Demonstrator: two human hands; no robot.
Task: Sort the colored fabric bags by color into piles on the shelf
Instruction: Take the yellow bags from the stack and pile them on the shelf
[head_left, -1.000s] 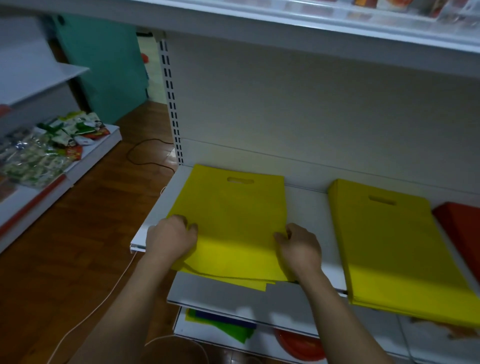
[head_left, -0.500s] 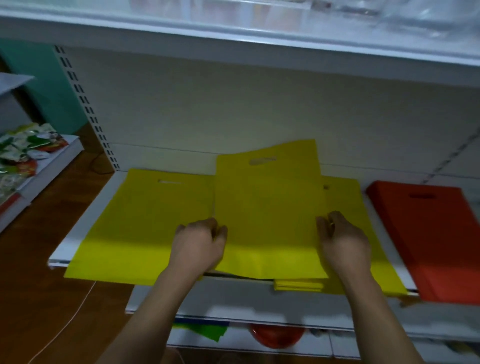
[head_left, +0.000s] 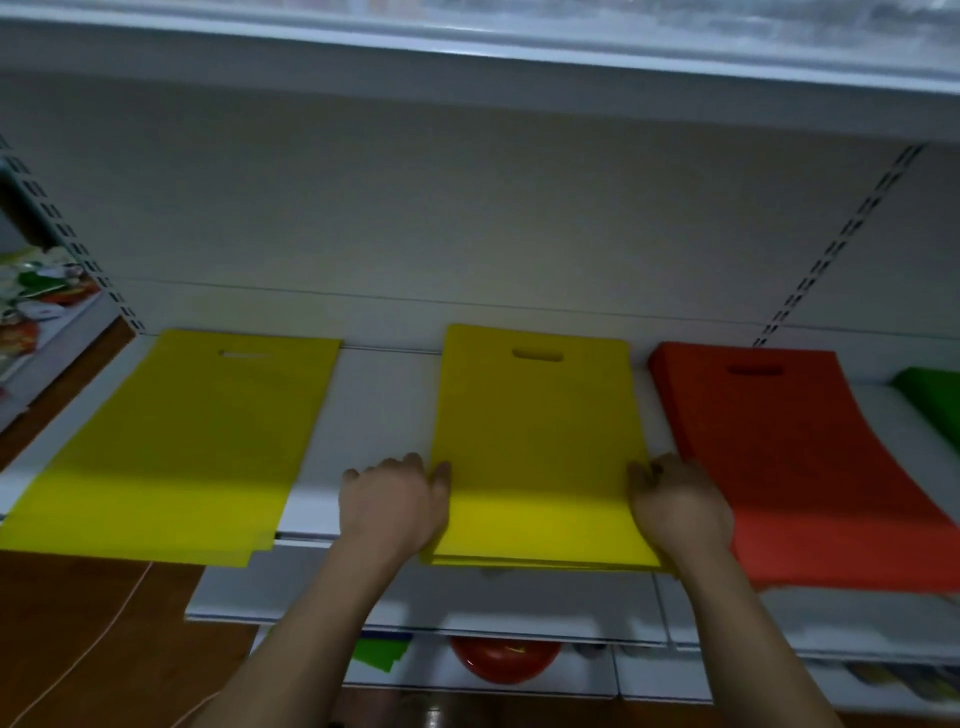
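Head camera looks down on a white shelf (head_left: 379, 410) where the fabric bags lie in flat piles. My left hand (head_left: 392, 501) sits at the left edge of the middle yellow pile (head_left: 537, 447), thumb lying on top of the fabric and the other fingers curled down beside the edge, so it pinches the near left side of the stack. My right hand (head_left: 675, 506) does the same on the right edge, fingers bent over the fabric; how far they reach under the stack I cannot tell. Several bag edges show at the near end of this pile, slightly fanned, overhanging the front lip of the shelf.

To the left, apart from it with bare shelf between, lies another yellow pile (head_left: 176, 447), handle cutout towards the back wall, its near end also hanging past the shelf front. Just beside my right hand lies the red pile (head_left: 789, 467), thick, with a handle slot near the back. At the far right edge a green bag (head_left: 935, 405) shows only in part.

Below the shelf, a lower shelf (head_left: 519, 603) juts out, and under it I see a red round object (head_left: 504, 662) and a scrap of green fabric (head_left: 376, 654). A thin white cord (head_left: 98, 639) runs across the brown wooden floor (head_left: 78, 623). On the far left another rack holds mixed packaged goods (head_left: 36, 291), too blurred to name.
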